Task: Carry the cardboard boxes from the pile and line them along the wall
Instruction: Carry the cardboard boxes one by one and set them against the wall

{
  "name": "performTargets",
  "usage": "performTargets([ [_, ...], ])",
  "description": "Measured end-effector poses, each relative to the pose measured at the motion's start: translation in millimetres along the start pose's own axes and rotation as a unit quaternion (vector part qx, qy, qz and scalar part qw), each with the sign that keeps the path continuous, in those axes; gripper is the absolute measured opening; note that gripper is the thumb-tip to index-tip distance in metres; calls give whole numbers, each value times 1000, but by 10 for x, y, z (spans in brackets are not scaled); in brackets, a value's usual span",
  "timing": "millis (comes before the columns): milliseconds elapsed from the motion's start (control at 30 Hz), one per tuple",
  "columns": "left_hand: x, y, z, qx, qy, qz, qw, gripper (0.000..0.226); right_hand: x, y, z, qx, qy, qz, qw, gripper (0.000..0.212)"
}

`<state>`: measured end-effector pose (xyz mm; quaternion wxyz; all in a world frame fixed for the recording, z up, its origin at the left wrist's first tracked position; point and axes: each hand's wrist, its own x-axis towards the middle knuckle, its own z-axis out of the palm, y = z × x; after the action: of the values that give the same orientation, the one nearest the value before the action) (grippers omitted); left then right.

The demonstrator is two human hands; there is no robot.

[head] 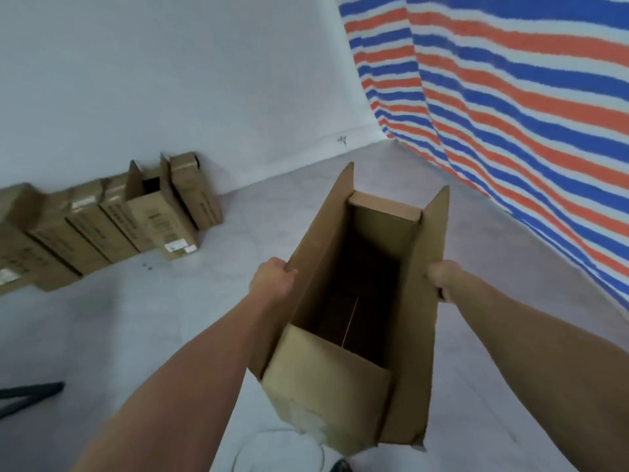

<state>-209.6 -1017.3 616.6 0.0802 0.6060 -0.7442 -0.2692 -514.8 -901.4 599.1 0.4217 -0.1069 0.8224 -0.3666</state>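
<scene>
I hold an open, empty cardboard box (323, 240) in front of me, above the floor, with its flaps standing up. My left hand (270, 281) grips the left flap at its edge. My right hand (442, 279) grips the right flap, fingers curled round the cardboard. A row of several cardboard boxes (102, 223) stands along the white wall (170, 80) at the left; one box in that row has its top flaps open. The pile is out of view.
A red, white and blue striped tarp (510, 97) hangs on the right and meets the wall at a corner. Pale tiled floor (255, 216) lies between me and the row. A dark leg-like object (30, 391) shows at lower left.
</scene>
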Motion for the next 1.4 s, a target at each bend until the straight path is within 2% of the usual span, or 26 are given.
performTargets([
  [133, 752, -1, -377, 2, 14, -5, 1000, 25, 431, -673, 421, -59, -19, -13, 998, 30],
  [567, 3739, 266, -744, -44, 15, -74, 996, 29, 2702, -2882, 1553, -108, -76, -15, 991, 21],
  [700, 4476, 225, -1021, -74, 44, -96, 992, 30, 3206, -3684, 1979, -141, -109, -39, 983, 25],
  [833, 5067, -182, -1344, -105, 79, -154, 979, 31, 3544, -4437, 2740, -180, -151, -60, 970, 19],
  [1000, 5961, -733, -1702, -125, 91, -190, 970, 29, 4001, -5170, 3797, -177, -158, -55, 970, 18],
  [1200, 7310, -1474, -2306, -154, 75, -216, 961, 27, 4502, -6157, 5023, -155, -174, -31, 972, 20],
  [1400, 8517, -1851, -2908, -142, 79, -213, 963, 28, 4935, -7082, 5870, -127, -162, -35, 978, 26],
])
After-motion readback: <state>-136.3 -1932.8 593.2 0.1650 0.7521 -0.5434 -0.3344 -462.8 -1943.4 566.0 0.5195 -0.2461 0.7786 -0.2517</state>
